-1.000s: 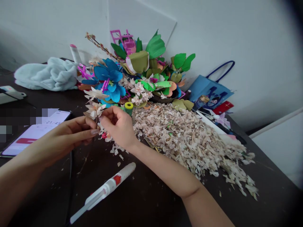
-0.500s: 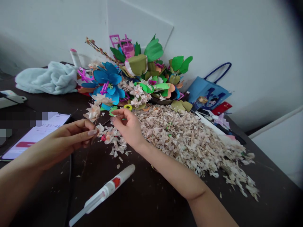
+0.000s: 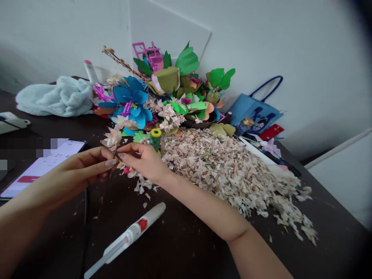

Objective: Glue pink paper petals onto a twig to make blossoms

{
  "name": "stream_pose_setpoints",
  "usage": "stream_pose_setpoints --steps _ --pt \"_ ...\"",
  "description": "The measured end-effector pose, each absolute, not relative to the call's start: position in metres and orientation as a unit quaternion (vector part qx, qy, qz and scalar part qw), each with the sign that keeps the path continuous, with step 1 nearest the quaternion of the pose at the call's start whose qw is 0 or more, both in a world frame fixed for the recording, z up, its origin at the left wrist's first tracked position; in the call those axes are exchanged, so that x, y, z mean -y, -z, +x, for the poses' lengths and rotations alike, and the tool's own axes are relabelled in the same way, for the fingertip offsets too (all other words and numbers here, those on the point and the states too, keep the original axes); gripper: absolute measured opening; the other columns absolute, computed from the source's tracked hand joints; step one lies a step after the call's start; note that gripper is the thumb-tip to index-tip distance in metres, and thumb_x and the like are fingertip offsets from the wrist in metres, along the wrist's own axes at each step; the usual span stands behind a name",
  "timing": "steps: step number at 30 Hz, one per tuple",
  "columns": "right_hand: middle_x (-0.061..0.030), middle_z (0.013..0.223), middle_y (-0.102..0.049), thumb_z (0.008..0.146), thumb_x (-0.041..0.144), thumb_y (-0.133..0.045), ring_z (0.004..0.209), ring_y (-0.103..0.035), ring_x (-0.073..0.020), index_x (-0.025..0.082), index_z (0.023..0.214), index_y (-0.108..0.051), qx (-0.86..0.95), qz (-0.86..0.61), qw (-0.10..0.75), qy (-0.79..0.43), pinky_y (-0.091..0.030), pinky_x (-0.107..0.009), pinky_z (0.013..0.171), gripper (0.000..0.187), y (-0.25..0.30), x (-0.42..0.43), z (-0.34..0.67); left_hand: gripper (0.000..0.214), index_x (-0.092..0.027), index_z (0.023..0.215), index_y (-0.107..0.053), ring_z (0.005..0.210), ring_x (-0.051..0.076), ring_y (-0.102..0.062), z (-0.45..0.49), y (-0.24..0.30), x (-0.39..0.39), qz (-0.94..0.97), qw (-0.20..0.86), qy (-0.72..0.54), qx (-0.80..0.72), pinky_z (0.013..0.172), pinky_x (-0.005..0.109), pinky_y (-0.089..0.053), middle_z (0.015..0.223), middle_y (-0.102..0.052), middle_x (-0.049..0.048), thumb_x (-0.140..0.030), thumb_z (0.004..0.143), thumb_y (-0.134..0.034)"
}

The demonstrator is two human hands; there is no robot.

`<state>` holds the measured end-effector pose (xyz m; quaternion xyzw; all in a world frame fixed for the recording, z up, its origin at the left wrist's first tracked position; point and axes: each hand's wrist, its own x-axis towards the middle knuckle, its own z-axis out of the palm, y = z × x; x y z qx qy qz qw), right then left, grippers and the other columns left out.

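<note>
Paper blossom sprig (image 3: 113, 137) stands nearly upright, its thin stem pinched between the thumb and fingers of the left hand (image 3: 84, 166), with the blossoms just above that grip. The right hand (image 3: 143, 162) is also closed on the stem, its fingertips (image 3: 119, 156) just beside the left fingers. Loose petals (image 3: 141, 186) lie under the right hand, and a white glue pen (image 3: 128, 236) lies nearer the body, below both hands. A heap of paper petals (image 3: 226, 174) spreads right of the right hand, with a green thread spool (image 3: 155, 139) just beyond it. A phone (image 3: 43, 170) lies left of the left hand. Beyond the hands rises a mass of paper flowers (image 3: 171, 89), including a blue flower (image 3: 130, 99), with a towel (image 3: 55, 99) to its left and a blue bag (image 3: 252, 112) to its right.
</note>
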<state>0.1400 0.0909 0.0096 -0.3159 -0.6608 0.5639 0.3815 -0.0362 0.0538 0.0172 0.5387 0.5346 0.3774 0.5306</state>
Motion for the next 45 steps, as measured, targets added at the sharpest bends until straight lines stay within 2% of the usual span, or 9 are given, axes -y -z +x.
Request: stream_pose_setpoints --steps 5,10,17,22,25,29,31,37,45 --pt "0.0016 0.076 -0.055 0.082 0.026 -0.062 0.060 -0.050 -0.0088 0.019 0.105 -0.061 0.708 -0.335 0.344 -0.518 -0.042 -0.022 0.055 0.024 -0.014 -0.084 0.158 0.031 -0.023 0.077 -0.063 0.063 0.015 -0.051 -0.047 -0.020 -0.059 0.621 0.401 -0.341 -0.581 0.057 0.023 -0.042 0.067 -0.059 -0.0014 -0.051 0.065 -0.066" --pt "0.0010 0.076 -0.056 0.088 0.031 -0.055 0.053 -0.042 -0.0076 0.019 0.099 -0.063 0.720 -0.362 0.322 -0.497 -0.036 -0.022 0.047 0.018 -0.017 -0.067 0.197 0.038 -0.022 0.079 -0.063 0.062 0.017 -0.053 -0.060 -0.020 -0.063 0.658 0.313 -0.276 -0.626 0.056 0.025 -0.042 0.066 -0.062 -0.0003 -0.057 0.066 -0.059" --pt "0.0017 0.070 -0.056 0.088 0.026 -0.054 0.053 -0.049 -0.0085 0.020 0.097 -0.064 0.671 -0.456 0.322 -0.488 -0.040 -0.023 0.050 0.014 -0.018 -0.041 0.251 0.039 -0.024 0.081 -0.064 0.054 0.015 -0.053 -0.066 -0.019 -0.058 0.659 0.181 -0.265 -0.680 0.051 0.024 -0.038 0.060 -0.063 -0.0040 -0.061 0.070 -0.054" --pt "0.0015 0.068 -0.055 0.089 0.029 -0.054 0.053 -0.048 -0.0084 0.022 0.095 -0.066 0.628 -0.503 0.338 -0.488 -0.039 -0.022 0.049 0.015 -0.018 -0.023 0.275 0.032 -0.025 0.087 -0.063 0.050 0.012 -0.048 -0.053 -0.027 -0.052 0.638 0.070 -0.339 -0.688 0.050 0.023 -0.033 0.063 -0.059 -0.0063 -0.055 0.078 -0.054" --pt "-0.0002 0.072 -0.057 0.089 0.032 -0.054 0.053 -0.048 -0.0087 0.022 0.095 -0.066 0.610 -0.513 0.349 -0.494 -0.038 -0.023 0.049 0.016 -0.012 -0.017 0.283 0.026 -0.024 0.081 -0.062 0.052 0.015 -0.052 -0.043 -0.033 -0.053 0.674 0.010 -0.280 -0.684 0.054 0.025 -0.035 0.062 -0.059 -0.0038 -0.047 0.079 -0.050" --pt "-0.0019 0.076 -0.058 0.088 0.037 -0.054 0.053 -0.048 -0.0092 0.023 0.094 -0.066 0.591 -0.527 0.355 -0.497 -0.038 -0.024 0.049 0.019 -0.002 -0.016 0.288 0.029 -0.022 0.079 -0.060 0.070 0.026 -0.062 -0.035 -0.025 -0.061 0.709 -0.011 -0.072 -0.701 0.057 0.031 -0.037 0.079 -0.067 0.0070 -0.038 0.081 -0.036" --pt "-0.0024 0.077 -0.058 0.088 0.039 -0.055 0.053 -0.047 -0.0094 0.023 0.093 -0.066 0.585 -0.535 0.352 -0.498 -0.037 -0.024 0.048 0.021 0.002 -0.015 0.289 0.032 -0.021 0.083 -0.060 0.076 0.030 -0.064 -0.032 -0.017 -0.066 0.704 -0.016 -0.028 -0.709 0.054 0.032 -0.035 0.087 -0.069 0.0109 -0.037 0.084 -0.032" --pt "-0.0027 0.076 -0.057 0.088 0.040 -0.053 0.053 -0.046 -0.0102 0.023 0.092 -0.067 0.576 -0.543 0.350 -0.500 -0.037 -0.025 0.048 0.022 0.006 -0.015 0.292 0.033 -0.021 0.086 -0.058 0.081 0.030 -0.065 -0.026 0.001 -0.073 0.715 -0.010 0.003 -0.699 0.050 0.030 -0.032 0.098 -0.069 0.0124 -0.038 0.090 -0.030" --pt "-0.0021 0.074 -0.057 0.088 0.035 -0.053 0.054 -0.046 -0.0099 0.023 0.091 -0.067 0.565 -0.547 0.370 -0.495 -0.035 -0.025 0.048 0.018 0.005 -0.014 0.297 0.036 -0.020 0.092 -0.060 0.087 0.033 -0.065 -0.031 0.014 -0.078 0.725 0.016 -0.008 -0.688 0.056 0.034 -0.039 0.101 -0.069 0.0142 -0.040 0.090 -0.031"
